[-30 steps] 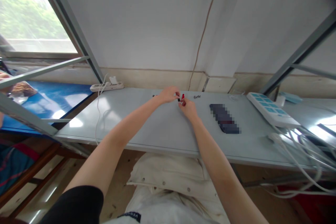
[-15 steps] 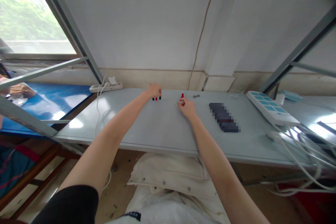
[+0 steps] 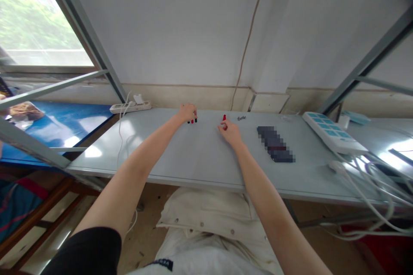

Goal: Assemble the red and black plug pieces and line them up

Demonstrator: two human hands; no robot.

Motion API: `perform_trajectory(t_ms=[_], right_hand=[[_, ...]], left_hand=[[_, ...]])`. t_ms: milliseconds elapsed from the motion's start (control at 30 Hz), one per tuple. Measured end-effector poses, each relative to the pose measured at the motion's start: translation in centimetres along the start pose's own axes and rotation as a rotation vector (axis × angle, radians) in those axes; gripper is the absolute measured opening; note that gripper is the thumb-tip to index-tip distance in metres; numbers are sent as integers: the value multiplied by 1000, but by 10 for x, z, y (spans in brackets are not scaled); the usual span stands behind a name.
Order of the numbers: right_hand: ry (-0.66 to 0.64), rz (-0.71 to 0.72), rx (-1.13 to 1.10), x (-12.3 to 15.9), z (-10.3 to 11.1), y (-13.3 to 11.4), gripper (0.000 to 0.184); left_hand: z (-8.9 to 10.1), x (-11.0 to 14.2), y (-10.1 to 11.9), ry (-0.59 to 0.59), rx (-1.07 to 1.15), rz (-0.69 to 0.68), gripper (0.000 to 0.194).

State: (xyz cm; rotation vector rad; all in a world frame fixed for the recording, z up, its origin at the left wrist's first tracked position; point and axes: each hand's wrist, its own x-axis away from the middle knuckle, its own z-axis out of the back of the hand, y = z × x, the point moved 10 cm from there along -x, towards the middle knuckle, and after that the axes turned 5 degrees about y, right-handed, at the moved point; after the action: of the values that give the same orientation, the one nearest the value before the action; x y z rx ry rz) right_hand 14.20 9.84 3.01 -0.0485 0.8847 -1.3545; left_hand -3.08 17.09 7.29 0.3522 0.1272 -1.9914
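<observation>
My left hand (image 3: pixel 187 113) reaches far across the grey table (image 3: pixel 193 154) and rests over a small cluster of red and black pieces (image 3: pixel 192 120), fingertips touching them. Whether it grips any of them I cannot see. My right hand (image 3: pixel 229 132) sits a little to the right, fingers pinched on a small red piece (image 3: pixel 224 119) that stands up from its fingertips. A few tiny dark screws (image 3: pixel 241 117) lie on the table just beyond the right hand.
A dark flat object (image 3: pixel 275 144) lies right of my right hand. A white and blue power strip (image 3: pixel 332 133) and a tangle of white cables (image 3: pixel 368 180) fill the right side. Another power strip (image 3: pixel 130 106) sits at the back left by the window.
My left hand moved left, away from the right hand, to the red and black pieces. The right hand stayed put with the red piece.
</observation>
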Motion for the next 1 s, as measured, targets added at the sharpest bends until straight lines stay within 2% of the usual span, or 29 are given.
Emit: perform_trajectory(t_ms=[300, 400, 467, 567, 667, 733, 867, 1000], right_hand=[[-81, -14, 57, 1, -7, 1, 21], [-136, -38, 104, 2, -11, 3, 23], [-162, -63, 149, 2, -11, 4, 23], [-190, -97, 215, 3, -7, 5, 22], [-208, -128, 276, 4, -3, 8, 22], [-199, -148, 316, 5, 2, 11, 23], [-168, -204, 366, 5, 9, 20, 25], [-160, -243, 373, 5, 12, 25, 26]], left_hand=[[-9, -1, -8, -62, 15, 25, 20], [-2, -2, -2, -35, 48, 17, 26], [6, -1, 13, 23, 60, -31, 26], [11, 5, 51, 93, 53, -153, 25], [-3, 15, 93, 88, 61, -282, 28], [-15, 20, 112, 91, 62, -320, 32], [-40, 20, 123, 78, 65, -265, 48], [-50, 18, 123, 130, 57, -211, 54]])
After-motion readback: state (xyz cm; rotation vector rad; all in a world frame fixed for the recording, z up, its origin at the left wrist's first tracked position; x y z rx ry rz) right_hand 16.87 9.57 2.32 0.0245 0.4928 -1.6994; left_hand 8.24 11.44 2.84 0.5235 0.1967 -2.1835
